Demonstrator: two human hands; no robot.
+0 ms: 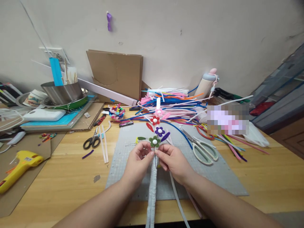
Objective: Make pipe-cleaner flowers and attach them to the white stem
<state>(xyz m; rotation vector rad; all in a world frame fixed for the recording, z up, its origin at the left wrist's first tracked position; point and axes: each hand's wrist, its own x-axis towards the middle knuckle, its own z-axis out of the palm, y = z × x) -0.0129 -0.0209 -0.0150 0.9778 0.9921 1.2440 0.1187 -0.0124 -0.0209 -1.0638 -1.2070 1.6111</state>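
Note:
Both my hands meet over the grey cutting mat (213, 177), pinching a pipe-cleaner flower stem upright between thumbs and fingers. My left hand (137, 161) grips it just under the green flower (155, 142); my right hand (175, 161) closes on it from the other side. Above the green flower sit a purple flower (160, 131), a red flower (155, 120) and a pink one, each with a white centre. Thin leaves stick out at the sides. Below my hands hang thick, fuzzy whitish strands (152, 193). My fingertips partly hide the joint.
Green-handled scissors (204, 152) lie right on the mat; black-handled scissors (92, 142) and glue sticks (104, 145) lie left. A yellow glue gun (22, 166) rests on cardboard. Behind are a pipe-cleaner pile (175, 103), a bottle (205, 85) and a metal bowl (61, 91).

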